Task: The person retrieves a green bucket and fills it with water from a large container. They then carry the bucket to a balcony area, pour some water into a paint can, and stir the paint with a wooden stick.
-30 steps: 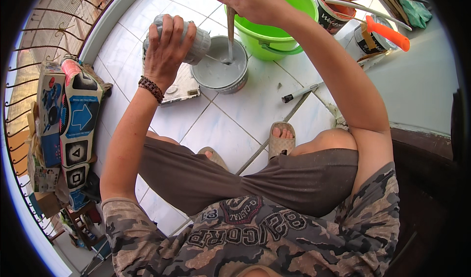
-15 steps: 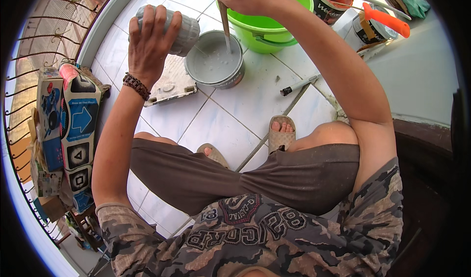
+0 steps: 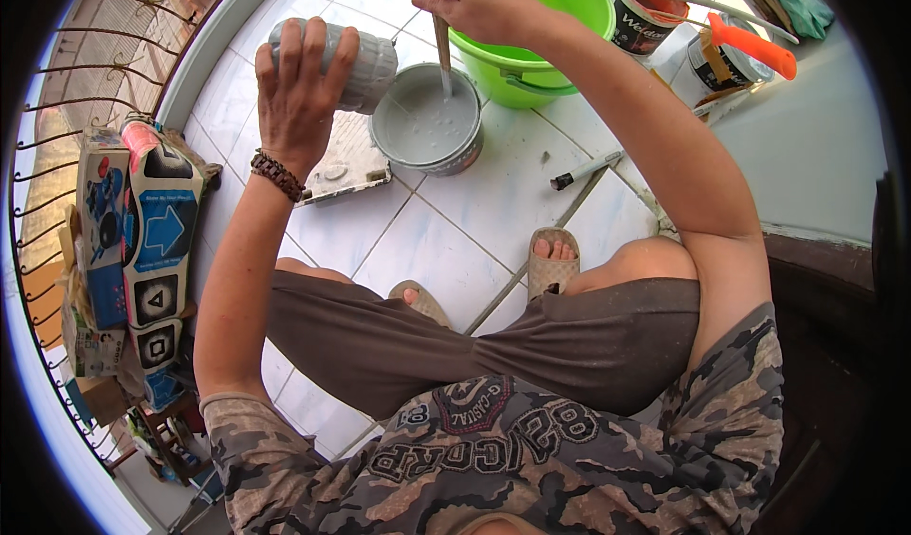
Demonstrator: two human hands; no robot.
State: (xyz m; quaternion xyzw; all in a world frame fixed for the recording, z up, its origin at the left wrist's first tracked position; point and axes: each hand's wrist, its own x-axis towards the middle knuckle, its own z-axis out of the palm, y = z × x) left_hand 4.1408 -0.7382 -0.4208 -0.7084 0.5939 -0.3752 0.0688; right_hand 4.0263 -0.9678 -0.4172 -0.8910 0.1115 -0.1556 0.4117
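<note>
My left hand is wrapped over a ribbed grey plastic container, held tilted on its side with one end by the pail's left rim. Its opening cannot be made out. Below and to the right stands a round pail of grey liquid that looks like paint, with small bubbles or lumps on top. My right hand, near the top edge, is closed round a wooden stick. The stick's lower end, coated pale grey, dips into the liquid.
A bright green bucket stands right behind the pail. A paint-stained board lies left of it. A marker-like stick, paint cans and an orange-handled tool are to the right. Cardboard boxes line the railing at left.
The whole view has shifted slightly, so everything sits a little further right. Both hands keep their grips, and the stick stays in the grey liquid.
</note>
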